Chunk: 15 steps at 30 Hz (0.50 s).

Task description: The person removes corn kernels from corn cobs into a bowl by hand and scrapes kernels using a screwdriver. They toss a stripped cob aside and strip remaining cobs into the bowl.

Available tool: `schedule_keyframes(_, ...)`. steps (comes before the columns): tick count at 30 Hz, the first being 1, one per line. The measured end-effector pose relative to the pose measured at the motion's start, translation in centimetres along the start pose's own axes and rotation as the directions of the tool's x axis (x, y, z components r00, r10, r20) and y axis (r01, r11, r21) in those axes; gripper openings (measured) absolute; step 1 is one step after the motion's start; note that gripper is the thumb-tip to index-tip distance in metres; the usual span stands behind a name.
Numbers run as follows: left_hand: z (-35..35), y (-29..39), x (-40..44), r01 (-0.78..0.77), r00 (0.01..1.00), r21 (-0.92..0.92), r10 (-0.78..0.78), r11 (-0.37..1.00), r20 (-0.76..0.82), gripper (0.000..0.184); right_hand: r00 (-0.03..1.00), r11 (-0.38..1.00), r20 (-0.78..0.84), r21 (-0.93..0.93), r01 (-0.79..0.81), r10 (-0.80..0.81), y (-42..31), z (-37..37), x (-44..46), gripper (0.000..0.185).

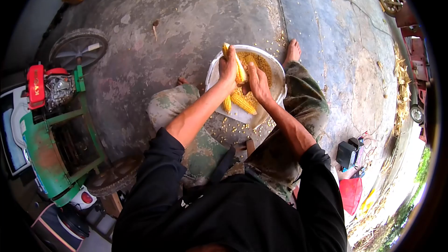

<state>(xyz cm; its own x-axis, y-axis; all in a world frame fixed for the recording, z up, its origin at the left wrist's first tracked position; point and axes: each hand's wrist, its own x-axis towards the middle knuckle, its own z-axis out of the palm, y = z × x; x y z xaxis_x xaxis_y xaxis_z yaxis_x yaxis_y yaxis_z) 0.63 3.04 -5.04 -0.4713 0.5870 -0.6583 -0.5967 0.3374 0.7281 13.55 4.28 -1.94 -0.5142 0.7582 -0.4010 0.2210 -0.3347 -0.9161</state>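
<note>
My left hand [227, 69] is closed around a yellow ear of corn [241, 71], which slants over a white basin [211, 72]. My right hand [258, 83] is at the lower end of the same ear, thumb up and fingers curled in. Its fingertips are partly hidden, so I cannot see whether anything else is in them. Loose corn kernels [263, 65] lie in the basin. More ears of corn [243, 104] rest on the kernels at the near side, below my hands.
The basin stands on a worn concrete floor [186, 14] between my legs, with kernels scattered around it. A green machine with a red engine [36, 86] and wheels is at the left. A black box [346, 154] and red bag [351, 195] sit at the right, near husks [402, 84].
</note>
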Motion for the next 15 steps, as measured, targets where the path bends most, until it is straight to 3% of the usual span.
schedule_keyframes(2, -0.1, -0.1, 0.2, 0.0, 1.0, 0.014, 0.0, 1.0, -0.015, 0.066, 1.0, 1.0, -0.002, 0.008, -0.006, 0.006, -0.3, 0.2, -0.2, 0.058)
schedule_keyframes(5, -0.4, -1.3, 1.3, -0.004, 0.998, 0.048, 0.007, 0.999, -0.07, 0.073, 0.999, 0.988, -0.015, -0.15, -0.043, 0.041, -0.7, 0.7, -0.5, 0.061)
schedule_keyframes(7, -0.2, -1.3, 1.2, 0.002, 0.994, 0.073, 0.006, 0.997, -0.107, 0.077, 0.982, 0.899, -0.066, -0.417, 0.134, -0.177, -0.1, 1.3, -0.3, 0.061)
schedule_keyframes(9, -0.2, -1.3, 0.9, -0.012, 0.999, 0.059, 0.015, 0.998, -0.046, 0.083, 0.983, 0.905, -0.068, -0.405, 0.129, -0.17, 0.2, 0.8, -0.4, 0.058)
schedule_keyframes(12, 0.4, -1.3, 0.6, -0.02, 0.994, 0.123, 0.032, 0.992, -0.101, 0.08, 0.977, 0.889, -0.032, -0.421, 0.178, -0.211, 0.1, 0.4, 0.3, 0.055)
schedule_keyframes(15, 0.6, -1.3, 0.6, -0.057, 0.991, 0.175, 0.077, 0.983, -0.112, 0.078, 0.988, 0.928, -0.027, -0.349, 0.131, -0.15, 0.2, 0.0, 0.2, 0.054)
